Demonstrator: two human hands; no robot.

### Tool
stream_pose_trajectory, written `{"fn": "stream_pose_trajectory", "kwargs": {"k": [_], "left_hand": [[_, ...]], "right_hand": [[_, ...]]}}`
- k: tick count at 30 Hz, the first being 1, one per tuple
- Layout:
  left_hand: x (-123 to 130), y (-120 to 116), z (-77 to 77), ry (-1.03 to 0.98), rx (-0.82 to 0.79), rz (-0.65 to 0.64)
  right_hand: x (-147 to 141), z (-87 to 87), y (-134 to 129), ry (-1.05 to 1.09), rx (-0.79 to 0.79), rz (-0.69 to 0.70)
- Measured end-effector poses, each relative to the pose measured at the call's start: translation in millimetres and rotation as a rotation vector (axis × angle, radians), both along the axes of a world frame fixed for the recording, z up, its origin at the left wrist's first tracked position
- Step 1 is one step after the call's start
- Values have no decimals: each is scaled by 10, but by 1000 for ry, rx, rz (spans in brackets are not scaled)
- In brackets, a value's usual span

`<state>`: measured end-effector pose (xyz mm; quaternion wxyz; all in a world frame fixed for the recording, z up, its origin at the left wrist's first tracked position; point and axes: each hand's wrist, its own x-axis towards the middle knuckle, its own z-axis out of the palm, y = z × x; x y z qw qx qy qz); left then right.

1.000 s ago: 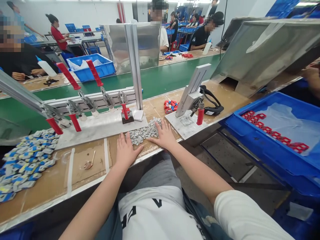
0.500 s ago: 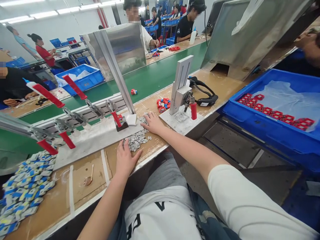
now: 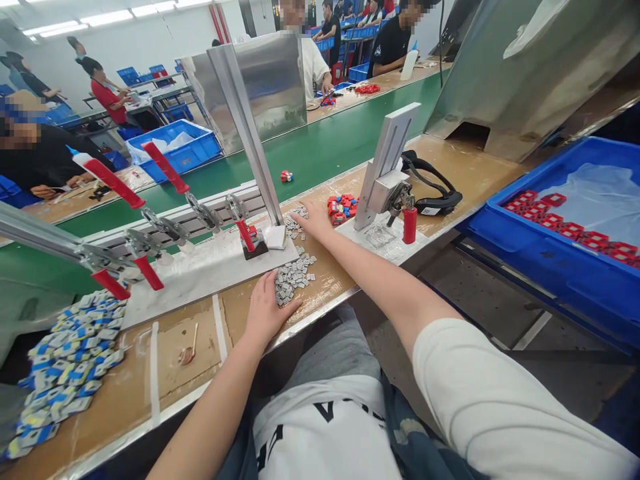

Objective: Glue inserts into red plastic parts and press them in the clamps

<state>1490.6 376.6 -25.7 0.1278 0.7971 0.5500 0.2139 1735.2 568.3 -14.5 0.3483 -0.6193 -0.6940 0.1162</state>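
A pile of small grey flat pieces (image 3: 296, 275) lies on the brown bench in front of me. My left hand (image 3: 267, 307) rests at its left edge, fingers spread, fingertips touching the pieces. Farther back, my right hand (image 3: 316, 221) lies over a smaller scatter of the same grey pieces (image 3: 296, 230), its fingers stretched out. Just right of it sits a heap of red and blue plastic parts (image 3: 343, 208). Left of the pieces, a red part sits in a black holder (image 3: 255, 248) beneath a toggle clamp, beside a white block (image 3: 275, 237).
Red-handled toggle clamps (image 3: 150, 272) line a metal plate on the left. A single clamp stand (image 3: 385, 180) and a black strap (image 3: 435, 190) are at right. Beyond runs a green conveyor belt (image 3: 340, 150). A blue bin (image 3: 560, 233) holds red parts. Blue-grey pieces (image 3: 70, 363) heap at far left.
My right hand has slid back from the main pile, uncovering more grey pieces. My left hand stays at the pile's edge. The whole view has shifted slightly.
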Motion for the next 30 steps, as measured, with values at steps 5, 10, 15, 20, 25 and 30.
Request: {"fn": "stream_pose_trajectory", "kwargs": {"k": [5,10,15,20,25,30], "left_hand": [[150,60,-63,-19,-10,-117],[535,179,-155,-12,42,-224],[953,406,-225,59,93,-319],[1180,737,-252,182,176,-327],[1283,1062,-200,258,208,-230],[1372,1374,-124,264,201,-125]], "right_hand": [[130,-285,-1207,112,-25,112],[17,-545,-1955,139,-77,27],[-51,-582,-1592,296,-93,-90],[-9,-507,-1056,301,-71,-2],[10,-209,-566,222,-77,96],[424,132,-729,34,63,157]]}}
